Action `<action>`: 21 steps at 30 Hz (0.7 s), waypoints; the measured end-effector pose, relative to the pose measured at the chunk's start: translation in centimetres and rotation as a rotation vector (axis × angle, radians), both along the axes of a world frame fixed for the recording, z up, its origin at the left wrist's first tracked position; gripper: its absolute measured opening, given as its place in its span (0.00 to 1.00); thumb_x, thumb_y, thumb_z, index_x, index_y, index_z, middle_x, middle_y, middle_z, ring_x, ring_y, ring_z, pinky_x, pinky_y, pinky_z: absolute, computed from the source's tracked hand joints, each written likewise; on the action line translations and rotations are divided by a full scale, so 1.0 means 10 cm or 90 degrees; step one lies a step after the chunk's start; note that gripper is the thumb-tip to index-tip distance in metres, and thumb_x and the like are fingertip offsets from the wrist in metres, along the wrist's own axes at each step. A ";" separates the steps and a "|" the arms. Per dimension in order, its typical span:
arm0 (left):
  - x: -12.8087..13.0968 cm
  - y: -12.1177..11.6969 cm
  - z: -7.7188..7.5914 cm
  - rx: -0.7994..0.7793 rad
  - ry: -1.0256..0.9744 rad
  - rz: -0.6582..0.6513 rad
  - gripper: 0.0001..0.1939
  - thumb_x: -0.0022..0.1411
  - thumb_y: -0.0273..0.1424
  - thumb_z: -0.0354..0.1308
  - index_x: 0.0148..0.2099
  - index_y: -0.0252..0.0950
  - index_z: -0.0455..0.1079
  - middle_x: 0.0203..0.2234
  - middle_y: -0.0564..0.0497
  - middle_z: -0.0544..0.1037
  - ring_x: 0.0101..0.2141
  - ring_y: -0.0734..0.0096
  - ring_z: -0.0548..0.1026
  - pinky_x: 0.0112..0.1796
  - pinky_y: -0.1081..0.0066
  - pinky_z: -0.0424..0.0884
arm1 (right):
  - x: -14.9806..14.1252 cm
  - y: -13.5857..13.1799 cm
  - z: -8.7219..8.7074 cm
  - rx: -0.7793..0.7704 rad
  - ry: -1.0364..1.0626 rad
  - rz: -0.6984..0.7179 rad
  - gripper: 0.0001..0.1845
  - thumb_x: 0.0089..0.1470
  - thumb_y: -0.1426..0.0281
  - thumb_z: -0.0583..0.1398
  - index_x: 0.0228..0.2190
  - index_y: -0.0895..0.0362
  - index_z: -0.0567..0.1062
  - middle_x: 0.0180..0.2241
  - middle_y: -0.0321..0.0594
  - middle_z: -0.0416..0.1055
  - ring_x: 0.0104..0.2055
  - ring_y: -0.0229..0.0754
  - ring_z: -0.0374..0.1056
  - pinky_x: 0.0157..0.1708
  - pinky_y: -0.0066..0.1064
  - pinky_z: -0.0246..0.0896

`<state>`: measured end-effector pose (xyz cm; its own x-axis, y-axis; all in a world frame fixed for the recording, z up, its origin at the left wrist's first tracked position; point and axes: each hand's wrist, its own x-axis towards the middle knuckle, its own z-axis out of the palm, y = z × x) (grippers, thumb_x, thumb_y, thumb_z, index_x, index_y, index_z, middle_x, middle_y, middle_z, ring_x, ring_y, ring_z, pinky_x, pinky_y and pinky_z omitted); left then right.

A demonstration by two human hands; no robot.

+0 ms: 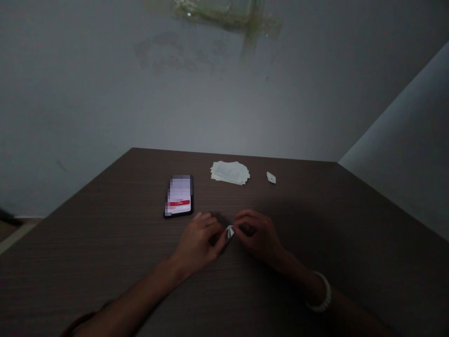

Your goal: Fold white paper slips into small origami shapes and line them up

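Just below the centre of the frame, the folded paper (229,231) sits directly between two narrow grips, left hand (201,239) pinching its left side, right hand (261,238) its upper-right tip, neither nearer, its long axis unclear.

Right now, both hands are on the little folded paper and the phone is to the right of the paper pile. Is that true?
Not quite: the head view shows the phone to the left of the paper pile. The left hand and right hand are both on the little folded paper.
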<state>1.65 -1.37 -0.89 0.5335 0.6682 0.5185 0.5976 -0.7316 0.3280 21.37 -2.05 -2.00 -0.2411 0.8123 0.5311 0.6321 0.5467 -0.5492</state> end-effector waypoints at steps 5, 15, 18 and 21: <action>-0.02 -0.02 0.02 0.053 0.076 0.039 0.12 0.64 0.30 0.51 0.30 0.34 0.71 0.25 0.49 0.73 0.31 0.65 0.68 0.34 0.65 0.61 | 0.00 -0.02 0.02 0.064 -0.031 0.015 0.05 0.53 0.73 0.60 0.28 0.55 0.77 0.42 0.42 0.77 0.41 0.42 0.73 0.45 0.36 0.65; -0.07 0.01 0.00 0.150 0.161 0.026 0.10 0.65 0.27 0.50 0.34 0.34 0.72 0.26 0.48 0.73 0.30 0.64 0.65 0.33 0.65 0.59 | 0.00 -0.01 -0.01 0.081 -0.059 0.034 0.05 0.55 0.71 0.60 0.28 0.54 0.77 0.40 0.40 0.78 0.38 0.40 0.73 0.42 0.33 0.65; -0.08 0.01 0.01 0.139 0.156 0.026 0.09 0.64 0.26 0.51 0.35 0.34 0.72 0.26 0.48 0.73 0.30 0.64 0.65 0.33 0.65 0.59 | 0.02 -0.02 0.00 0.090 -0.094 0.042 0.05 0.55 0.71 0.59 0.31 0.54 0.77 0.40 0.39 0.78 0.38 0.40 0.73 0.41 0.32 0.65; -0.08 0.01 0.02 0.133 0.156 0.028 0.09 0.64 0.26 0.52 0.33 0.34 0.72 0.27 0.48 0.73 0.31 0.64 0.65 0.33 0.65 0.59 | 0.03 -0.04 0.04 0.097 -0.117 0.040 0.05 0.55 0.72 0.59 0.31 0.54 0.77 0.39 0.39 0.77 0.37 0.39 0.72 0.41 0.32 0.65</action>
<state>0.88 -1.31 -0.67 0.6320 0.5866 0.5064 0.6731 -0.7394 0.0163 21.72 -2.40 -1.63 -0.3920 0.7064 0.5893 0.6764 0.6555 -0.3359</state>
